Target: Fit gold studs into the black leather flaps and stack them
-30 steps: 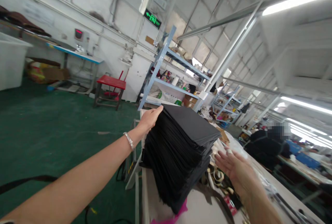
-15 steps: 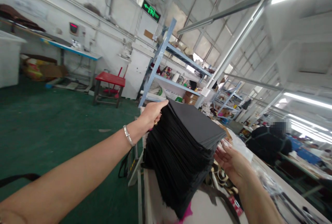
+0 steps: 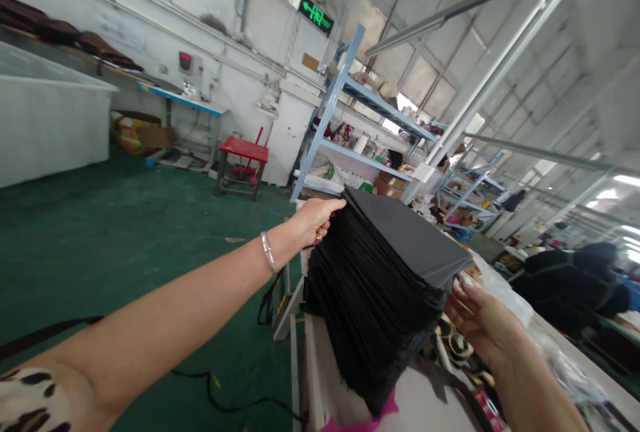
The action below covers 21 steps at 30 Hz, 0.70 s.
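Note:
A tall stack of black sheets (image 3: 380,292), apparently fabric, stands on the pale table with its layers fanned along the near side. My left hand (image 3: 316,220) is closed on the upper left corner, thumb on top and fingers curled by the edge; a ring and a bracelet show. At the right corner, my right hand (image 3: 475,312) is open, its fingers slightly bent and against or very near the stack's side. Bright pink material (image 3: 363,422) sticks out beneath the stack. Whether the left fingers pinch several sheets or one is hidden.
The pale table (image 3: 325,379) carries tan strips (image 3: 457,345), a dark strap and clear plastic on its right. Blue shelving (image 3: 325,112) stands beyond. Left are a red stool (image 3: 244,149), a white bin (image 3: 55,119) and green floor (image 3: 175,219). A person in dark clothes (image 3: 570,285) is at right.
The view has swung left, so the stack and both hands appear farther right. More of the white bin shows. My hands keep nearly the same places on the stack.

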### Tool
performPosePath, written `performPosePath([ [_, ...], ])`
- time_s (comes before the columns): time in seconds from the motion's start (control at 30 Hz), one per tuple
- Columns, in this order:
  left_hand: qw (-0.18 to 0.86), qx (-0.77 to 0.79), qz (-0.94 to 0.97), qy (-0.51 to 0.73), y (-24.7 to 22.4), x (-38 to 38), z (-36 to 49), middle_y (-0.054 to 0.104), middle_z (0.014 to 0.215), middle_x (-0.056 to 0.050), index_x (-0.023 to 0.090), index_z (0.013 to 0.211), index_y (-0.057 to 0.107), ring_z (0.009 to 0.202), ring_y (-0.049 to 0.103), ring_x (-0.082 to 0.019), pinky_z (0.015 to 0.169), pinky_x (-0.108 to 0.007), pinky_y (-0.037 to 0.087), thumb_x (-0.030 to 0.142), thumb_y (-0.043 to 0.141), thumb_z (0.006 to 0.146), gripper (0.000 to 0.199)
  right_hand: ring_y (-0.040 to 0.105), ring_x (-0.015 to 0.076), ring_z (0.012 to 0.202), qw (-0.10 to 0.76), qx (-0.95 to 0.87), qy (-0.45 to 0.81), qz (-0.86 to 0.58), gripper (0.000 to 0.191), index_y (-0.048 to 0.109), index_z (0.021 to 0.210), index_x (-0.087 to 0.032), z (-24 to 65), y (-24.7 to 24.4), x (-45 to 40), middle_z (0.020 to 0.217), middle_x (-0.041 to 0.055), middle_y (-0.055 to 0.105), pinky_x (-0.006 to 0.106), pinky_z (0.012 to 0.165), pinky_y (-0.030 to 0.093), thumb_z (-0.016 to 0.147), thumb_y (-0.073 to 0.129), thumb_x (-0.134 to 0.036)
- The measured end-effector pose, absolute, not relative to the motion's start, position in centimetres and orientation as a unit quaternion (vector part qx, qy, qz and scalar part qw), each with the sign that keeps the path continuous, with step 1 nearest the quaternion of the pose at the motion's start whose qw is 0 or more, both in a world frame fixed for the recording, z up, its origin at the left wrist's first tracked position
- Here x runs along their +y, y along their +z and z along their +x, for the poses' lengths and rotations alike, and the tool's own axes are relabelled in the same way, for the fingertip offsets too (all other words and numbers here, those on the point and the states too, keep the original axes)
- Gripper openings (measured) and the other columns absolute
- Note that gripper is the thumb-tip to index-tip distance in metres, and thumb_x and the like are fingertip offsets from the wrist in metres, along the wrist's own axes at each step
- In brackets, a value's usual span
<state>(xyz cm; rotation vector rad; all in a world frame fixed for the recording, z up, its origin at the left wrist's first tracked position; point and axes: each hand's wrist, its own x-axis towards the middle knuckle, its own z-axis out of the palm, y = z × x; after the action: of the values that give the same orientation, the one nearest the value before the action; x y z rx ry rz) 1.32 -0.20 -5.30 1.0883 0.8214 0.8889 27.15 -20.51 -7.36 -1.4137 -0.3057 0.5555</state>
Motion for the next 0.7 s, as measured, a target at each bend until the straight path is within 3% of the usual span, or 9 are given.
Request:
performPosePath([
  [0.1,0.7,0.342,0.491,0.39,-5.0,-0.6,0.7,0.062,0.122,-0.01,0.016,0.124,0.059,0.102,0.065,-0.023,0.085,-0.043,0.057,0.035,0.061,0.096,0.034,0.067,0.0145,0.064,0.724,-0.123,0.261,-0.627,0.015,0.068,0.087,-0.023,26.6,-6.8,-20.6,0.077,0.0019,0.071,0.024,0.056,0.057,0.083,0.063,-0.01],
  [0.2,0.715,0.307,0.496,0.386,-4.6,-1.4,0.7,0.066,0.1,-0.005,0.015,0.112,0.062,0.071,0.062,-0.013,0.061,-0.027,0.054,0.039,0.06,0.096,0.029,0.068,0.0136,0.067,0.735,-0.135,0.256,-0.613,0.016,0.069,0.088,-0.023,26.6,-6.7,-20.6,0.08,0.0026,0.072,0.021,0.058,0.058,0.084,0.062,-0.009],
  [0.27,0.724,0.292,0.496,0.38,-4.5,-2.1,1.2,0.063,0.08,0.0,0.015,0.097,0.063,0.046,0.043,-0.005,0.041,-0.018,0.035,0.047,0.064,0.092,0.033,0.069,0.0135,0.068,0.74,-0.133,0.259,-0.606,0.015,0.068,0.088,-0.023,26.6,-6.9,-20.5,0.081,0.0024,0.073,0.021,0.059,0.059,0.085,0.062,-0.01],
  [0.33,0.731,0.295,0.492,0.369,-4.6,-3.0,1.9,0.054,0.064,0.004,0.015,0.084,0.06,0.038,0.025,-0.002,0.036,-0.018,0.017,0.055,0.069,0.085,0.041,0.068,0.0128,0.066,0.746,-0.129,0.261,-0.599,0.014,0.068,0.088,-0.023,26.5,-7.1,-20.5,0.079,0.0015,0.072,0.021,0.058,0.058,0.085,0.061,-0.011],
  [0.4,0.73,0.312,0.486,0.364,-4.7,-3.9,2.8,0.047,0.056,0.006,0.016,0.079,0.057,0.037,0.023,-0.003,0.035,-0.019,0.014,0.059,0.073,0.08,0.046,0.067,0.0116,0.062,0.752,-0.128,0.256,-0.594,0.014,0.067,0.087,-0.023,26.2,-7.4,-20.4,0.075,-0.0001,0.071,0.02,0.055,0.057,0.085,0.061,-0.01],
  [0.47,0.724,0.331,0.481,0.368,-4.7,-4.7,3.8,0.048,0.058,0.006,0.015,0.082,0.058,0.038,0.031,-0.004,0.035,-0.019,0.02,0.058,0.074,0.079,0.046,0.065,0.0105,0.059,0.755,-0.135,0.249,-0.591,0.013,0.066,0.086,-0.022,25.7,-7.5,-20.4,0.072,-0.0016,0.07,0.018,0.052,0.055,0.083,0.064,-0.01],
  [0.53,0.716,0.345,0.48,0.37,-4.4,-5.4,4.7,0.057,0.07,0.002,0.013,0.093,0.061,0.047,0.046,-0.007,0.041,-0.019,0.036,0.052,0.071,0.086,0.041,0.064,0.01,0.059,0.757,-0.146,0.248,-0.587,0.013,0.066,0.087,-0.022,25.4,-7.6,-20.4,0.072,-0.0024,0.07,0.017,0.051,0.055,0.081,0.067,-0.01],
  [0.6,0.709,0.357,0.482,0.372,-4.0,-5.9,5.6,0.065,0.093,-0.004,0.014,0.108,0.062,0.068,0.062,-0.013,0.058,-0.027,0.053,0.042,0.064,0.093,0.032,0.064,0.0097,0.059,0.761,-0.154,0.248,-0.58,0.015,0.067,0.088,-0.021,25.2,-7.7,-20.4,0.073,-0.0027,0.07,0.017,0.052,0.055,0.08,0.068,-0.009],
  [0.7,0.699,0.367,0.486,0.375,-3.5,-6.6,6.1,0.063,0.121,-0.009,0.017,0.124,0.059,0.1,0.065,-0.022,0.084,-0.042,0.057,0.035,0.061,0.096,0.033,0.062,0.0096,0.059,0.771,-0.154,0.254,-0.564,0.016,0.066,0.088,-0.02,25.1,-7.8,-20.5,0.072,-0.0029,0.069,0.018,0.053,0.055,0.077,0.068,-0.009],
])
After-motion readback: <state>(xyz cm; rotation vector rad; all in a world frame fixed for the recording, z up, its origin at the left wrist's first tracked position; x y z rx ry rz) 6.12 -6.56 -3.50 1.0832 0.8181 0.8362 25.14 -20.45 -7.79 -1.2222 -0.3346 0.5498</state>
